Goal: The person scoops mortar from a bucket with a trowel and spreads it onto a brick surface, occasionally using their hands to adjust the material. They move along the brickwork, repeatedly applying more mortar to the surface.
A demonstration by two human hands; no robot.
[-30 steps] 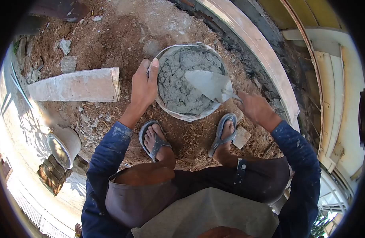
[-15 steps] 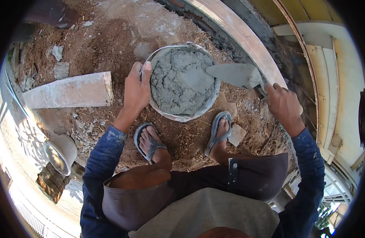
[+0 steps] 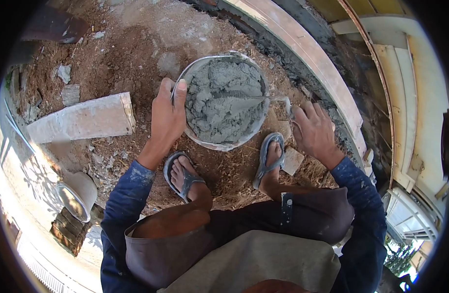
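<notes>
- One bucket (image 3: 223,146) stands on the dirt before the person's feet, nearly full of wet grey mortar (image 3: 217,122).
- Over its right side reaches a trowel (image 3: 277,98), blade seen edge-on and partly sunk in the mortar.
- Two grey sandals (image 3: 187,184) are planted just behind the bucket, with a squarish block (image 3: 292,161) beside the right one.
- Farther out, a tapered board (image 3: 85,117) lies to the left, a second pail (image 3: 83,188) nearer the person, and a long pale ledge (image 3: 307,45) bounds the right.
- Left hand (image 3: 167,116): thumb and fingers gripping the bucket's rim at its wire handle.
- Right hand (image 3: 315,129): fingers curled around the trowel's handle, mostly hiding it.
</notes>
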